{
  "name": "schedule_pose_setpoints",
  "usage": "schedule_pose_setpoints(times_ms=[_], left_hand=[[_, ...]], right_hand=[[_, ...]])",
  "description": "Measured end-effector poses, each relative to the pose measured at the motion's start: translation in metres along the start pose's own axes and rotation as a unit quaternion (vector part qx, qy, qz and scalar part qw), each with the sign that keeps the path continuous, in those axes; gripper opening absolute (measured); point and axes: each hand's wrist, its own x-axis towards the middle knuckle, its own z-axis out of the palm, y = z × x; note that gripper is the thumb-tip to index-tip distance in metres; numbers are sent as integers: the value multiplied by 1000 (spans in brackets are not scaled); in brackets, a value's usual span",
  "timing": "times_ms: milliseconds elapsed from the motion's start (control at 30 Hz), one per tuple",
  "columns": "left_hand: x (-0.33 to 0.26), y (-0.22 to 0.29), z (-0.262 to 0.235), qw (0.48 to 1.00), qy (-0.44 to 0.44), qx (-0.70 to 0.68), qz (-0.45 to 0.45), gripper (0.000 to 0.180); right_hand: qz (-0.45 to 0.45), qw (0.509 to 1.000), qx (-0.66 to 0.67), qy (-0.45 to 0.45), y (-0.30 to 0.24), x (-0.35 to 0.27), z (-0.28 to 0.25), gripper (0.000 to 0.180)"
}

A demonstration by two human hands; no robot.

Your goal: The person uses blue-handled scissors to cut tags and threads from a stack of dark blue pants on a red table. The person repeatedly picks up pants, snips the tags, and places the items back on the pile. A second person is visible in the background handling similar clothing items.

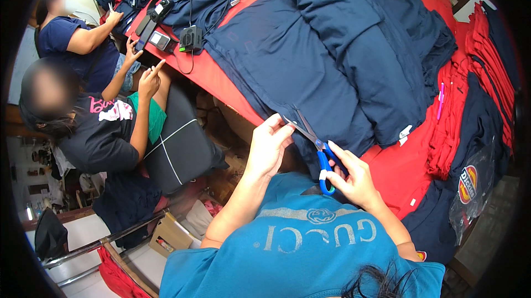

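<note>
At the centre of the frame, the right hand point(358, 179) grips blue-handled scissors point(315, 146), blades slightly parted, pointing up-left toward the navy garment point(287, 71) edge. The left hand point(268, 146), just left, pinches that edge on the red table point(221, 82).

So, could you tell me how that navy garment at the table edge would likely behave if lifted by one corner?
The navy garment would probably drape and sag, since it lies in soft folds. Its edge, pinched by the left hand, bends easily. It likely slides little on the red table cover. The right hand holds blue-handled scissors.
</note>
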Motion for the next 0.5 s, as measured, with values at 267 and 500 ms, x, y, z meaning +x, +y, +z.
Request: schedule_pose_setpoints(times_ms=[267, 500], left_hand=[[-6, 2, 9, 999, 15, 42, 2, 34], [-7, 2, 10, 999, 17, 37, 7, 34]], right_hand=[[-34, 998, -44, 22, -1, -5, 6, 57], [65, 990, 123, -6, 11, -14, 6, 56]])
